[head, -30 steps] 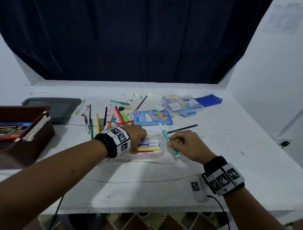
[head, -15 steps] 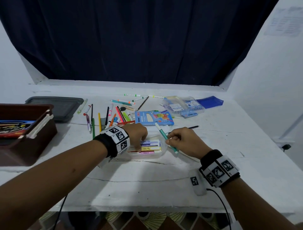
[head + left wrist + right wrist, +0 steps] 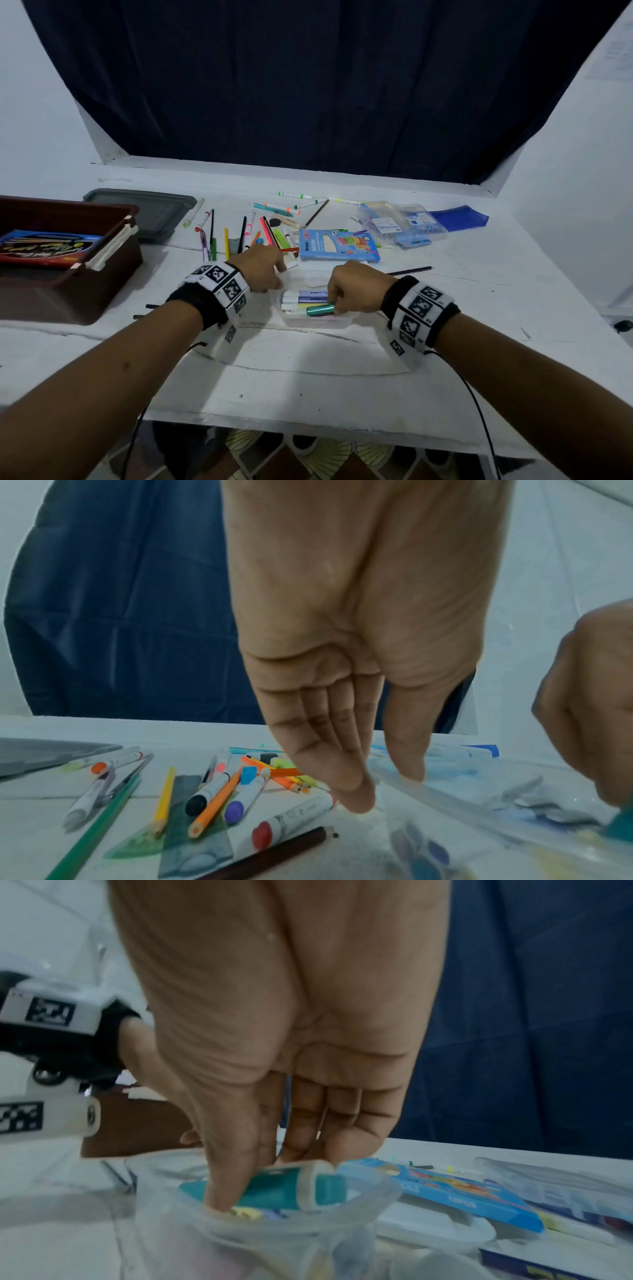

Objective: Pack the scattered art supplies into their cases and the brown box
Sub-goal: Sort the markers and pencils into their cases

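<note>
A clear plastic case with several pastel markers lies in front of me. My right hand pinches a teal marker between thumb and fingers and holds it level, low in the case over the other markers. The right wrist view shows the thumb tip down inside the case and the teal marker by the rim. My left hand rests at the case's far left corner, its fingers straight and its thumb on the clear wall. The brown box stands at the left.
Loose pens, markers and pencils lie beyond my left hand. A blue pencil carton sits just behind the case. Clear cases and a blue flap are at the back right, a grey lid behind the box.
My right hand has brought the teal marker from a slanted hold beside the case down level into it. My left hand has shifted to the case's far left corner.
</note>
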